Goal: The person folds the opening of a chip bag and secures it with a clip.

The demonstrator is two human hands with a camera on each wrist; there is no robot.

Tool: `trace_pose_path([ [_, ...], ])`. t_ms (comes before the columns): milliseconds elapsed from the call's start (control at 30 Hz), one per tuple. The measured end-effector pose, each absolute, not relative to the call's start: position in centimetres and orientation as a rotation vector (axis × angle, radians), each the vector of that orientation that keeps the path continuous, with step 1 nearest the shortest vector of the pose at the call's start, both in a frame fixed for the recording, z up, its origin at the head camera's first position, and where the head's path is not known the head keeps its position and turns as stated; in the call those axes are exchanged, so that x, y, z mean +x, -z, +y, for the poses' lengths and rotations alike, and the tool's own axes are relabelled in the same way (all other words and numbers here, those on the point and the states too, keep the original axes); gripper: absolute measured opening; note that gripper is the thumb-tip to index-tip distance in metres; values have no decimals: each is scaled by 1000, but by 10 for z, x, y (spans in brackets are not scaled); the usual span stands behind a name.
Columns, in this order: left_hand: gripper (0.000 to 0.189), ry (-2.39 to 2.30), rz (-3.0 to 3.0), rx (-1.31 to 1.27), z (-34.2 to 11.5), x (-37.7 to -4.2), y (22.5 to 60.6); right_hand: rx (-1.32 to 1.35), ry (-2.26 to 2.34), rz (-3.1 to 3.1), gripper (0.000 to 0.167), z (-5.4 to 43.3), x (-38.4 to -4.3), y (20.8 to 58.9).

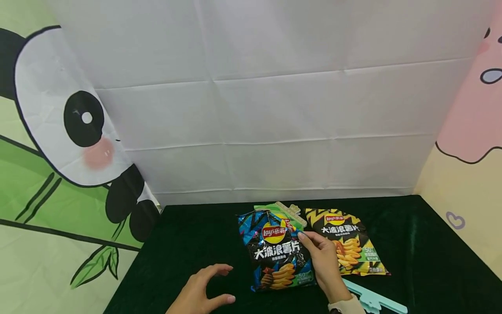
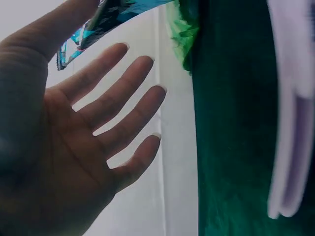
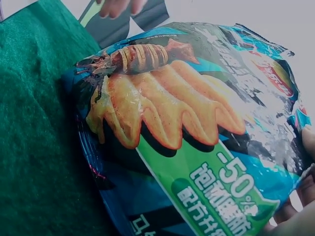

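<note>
Seemingly for positioning, a blue chip bag (image 1: 274, 255) is pinched at two o'clock by the right hand (image 1: 324, 258), steadying likely needed from the spread-fingered, empty left hand (image 1: 201, 290) at eight

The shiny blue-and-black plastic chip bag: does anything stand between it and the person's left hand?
Nothing visible stands between the chip bag and the left hand; only dark green cloth shows in the gap. The right hand grips the bag's opposite side.
</note>
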State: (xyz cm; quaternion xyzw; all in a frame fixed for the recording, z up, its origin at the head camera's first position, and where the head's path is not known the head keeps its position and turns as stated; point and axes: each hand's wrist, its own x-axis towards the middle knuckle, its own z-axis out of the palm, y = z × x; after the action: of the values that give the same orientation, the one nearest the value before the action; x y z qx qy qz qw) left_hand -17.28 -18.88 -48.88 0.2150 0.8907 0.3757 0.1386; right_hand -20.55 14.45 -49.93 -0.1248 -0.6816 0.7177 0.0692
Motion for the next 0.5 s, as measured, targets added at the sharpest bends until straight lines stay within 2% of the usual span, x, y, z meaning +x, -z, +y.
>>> trace_pose_path([
  [233,62,-955,2463,796,-206,-185,530,-395,-2166,-2056,37,145,-205,500],
  [500,44,-961,2352,884,-224,-198,590,-393,-2166,-2070,43,145,-204,498],
])
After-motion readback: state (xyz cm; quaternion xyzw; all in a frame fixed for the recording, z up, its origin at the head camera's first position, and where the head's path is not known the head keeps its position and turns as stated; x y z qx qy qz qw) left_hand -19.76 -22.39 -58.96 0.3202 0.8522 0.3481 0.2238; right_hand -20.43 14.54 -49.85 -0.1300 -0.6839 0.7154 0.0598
